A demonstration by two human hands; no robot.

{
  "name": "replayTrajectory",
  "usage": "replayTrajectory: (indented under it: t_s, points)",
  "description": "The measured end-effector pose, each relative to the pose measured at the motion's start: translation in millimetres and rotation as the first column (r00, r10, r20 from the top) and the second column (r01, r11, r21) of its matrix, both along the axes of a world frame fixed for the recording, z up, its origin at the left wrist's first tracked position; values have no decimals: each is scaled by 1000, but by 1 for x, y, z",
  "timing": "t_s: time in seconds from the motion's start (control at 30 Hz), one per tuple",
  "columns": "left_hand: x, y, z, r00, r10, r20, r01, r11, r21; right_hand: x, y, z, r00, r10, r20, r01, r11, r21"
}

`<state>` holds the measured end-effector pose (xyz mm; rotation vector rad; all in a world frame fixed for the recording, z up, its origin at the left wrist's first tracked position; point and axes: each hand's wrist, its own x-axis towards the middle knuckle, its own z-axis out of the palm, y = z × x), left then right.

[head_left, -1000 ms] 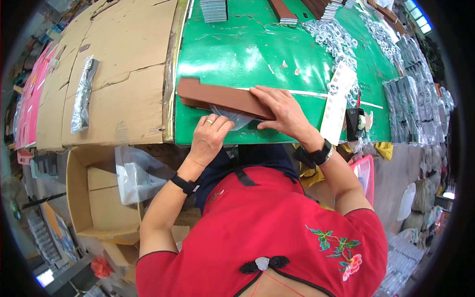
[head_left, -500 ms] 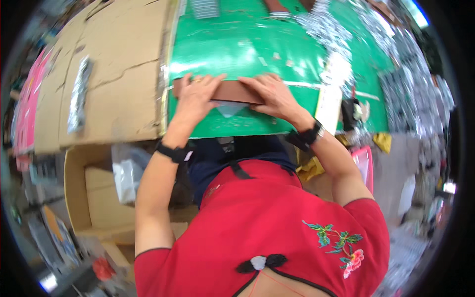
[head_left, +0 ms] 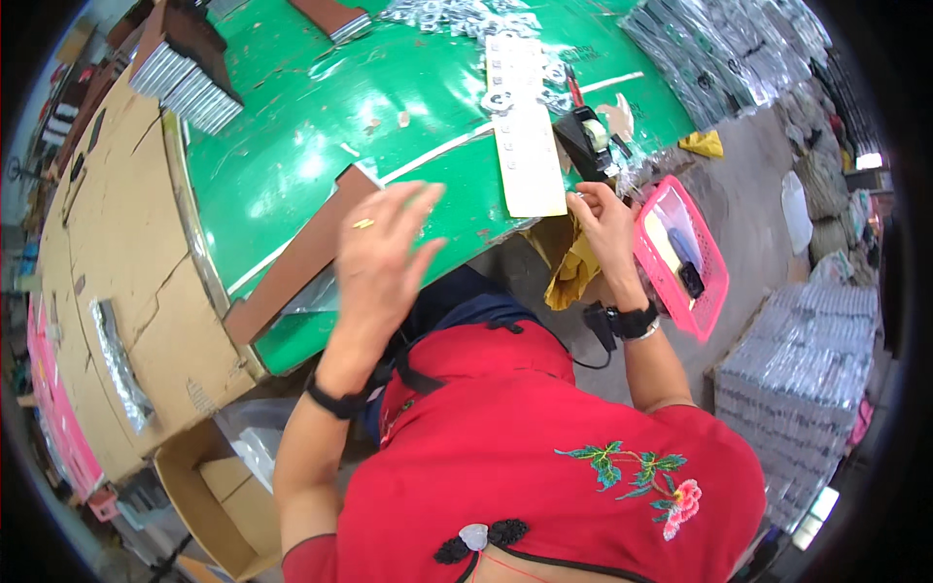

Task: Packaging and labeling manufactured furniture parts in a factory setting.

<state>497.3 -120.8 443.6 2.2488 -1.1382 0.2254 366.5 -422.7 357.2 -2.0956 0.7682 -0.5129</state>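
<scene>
A long, flat brown strip lies at a slant on the green table top, its near end reaching over the cardboard. My left hand hovers over its right side with fingers apart, holding nothing. A clear plastic piece sits partly under the strip. At the table's front edge, my right hand is closed, fingertips drawn together beside the lower end of a pale sticker sheet. Whatever is in those fingers is too small to make out. A black tape dispenser stands just beyond it.
Stacked brown strips stand far left. Small silvery pieces lie at the back. A pink basket is at the right, with crumpled yellow material below the table edge. A cardboard box sits lower left; wrapped stacks stand right.
Both hands have let go of the brown strip. My right hand has moved right to the table edge, my left has lifted off. The view has turned right, and the strip now appears slanted.
</scene>
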Motion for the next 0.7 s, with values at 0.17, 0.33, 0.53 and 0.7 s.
replayTrajectory:
  t_s: [0.17,0.33,0.53,0.7]
  points:
    - [7,-99,-34,938,-256,-235,225,963,-151,21,3,-3,1000,-20,-19,24,981,191]
    - [8,-132,-51,909,-225,-350,217,974,-62,17,7,-4,1000,-6,9,3,958,285]
    - [3,-136,-47,974,-100,-202,140,971,196,13,13,16,1000,0,-28,7,969,246]
    - [5,-124,-52,964,-241,-110,263,922,284,7,9,9,997,-30,75,3,940,341]
